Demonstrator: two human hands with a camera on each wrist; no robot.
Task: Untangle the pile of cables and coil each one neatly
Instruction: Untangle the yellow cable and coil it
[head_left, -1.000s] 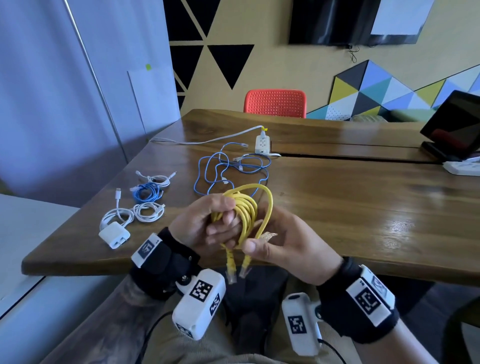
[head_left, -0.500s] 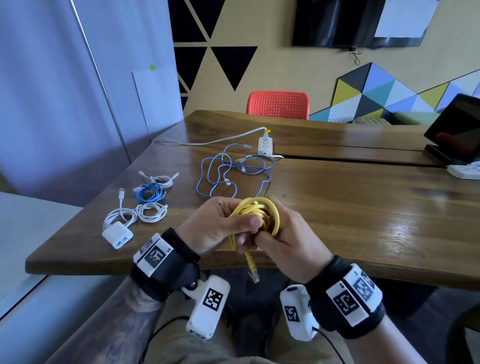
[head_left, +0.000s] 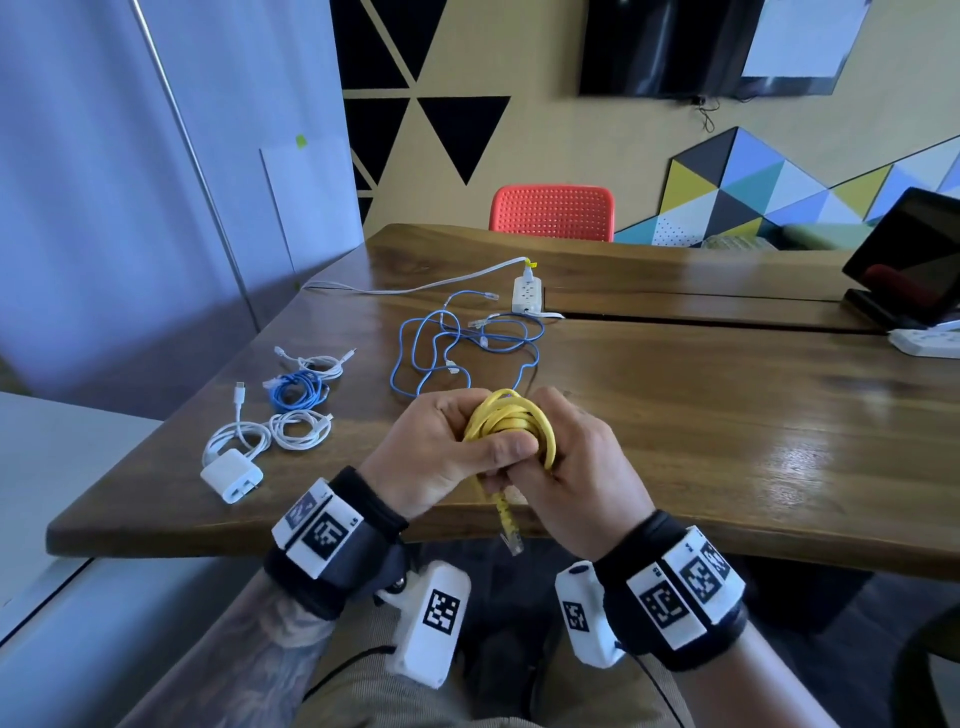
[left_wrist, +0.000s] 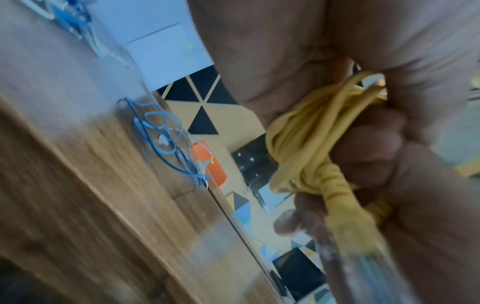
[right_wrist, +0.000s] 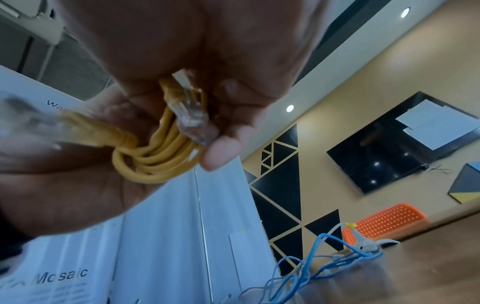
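Note:
A coiled yellow network cable (head_left: 511, 423) is held above the near table edge by both hands. My left hand (head_left: 441, 452) grips the coil (left_wrist: 306, 139) from the left, thumb across its front. From the right, my right hand (head_left: 576, 467) wraps its fingers around the coil (right_wrist: 161, 156) and pinches one clear plug (right_wrist: 191, 111) against it. The other plug end (head_left: 509, 527) hangs down below the hands. A loose, tangled blue cable (head_left: 457, 343) lies on the table beyond the hands.
At the left of the wooden table (head_left: 727, 415) lie small coils: two white cables (head_left: 301, 428), a blue one (head_left: 296, 392) and a white charger (head_left: 231, 475). A white power strip (head_left: 527, 293) sits behind the blue tangle. A tablet stand (head_left: 904, 270) is far right, a red chair (head_left: 553, 213) beyond.
The tall yellow loop has been squeezed into a tight bundle between both hands. One of the two hanging plug ends has been tucked up into the right hand; one still hangs.

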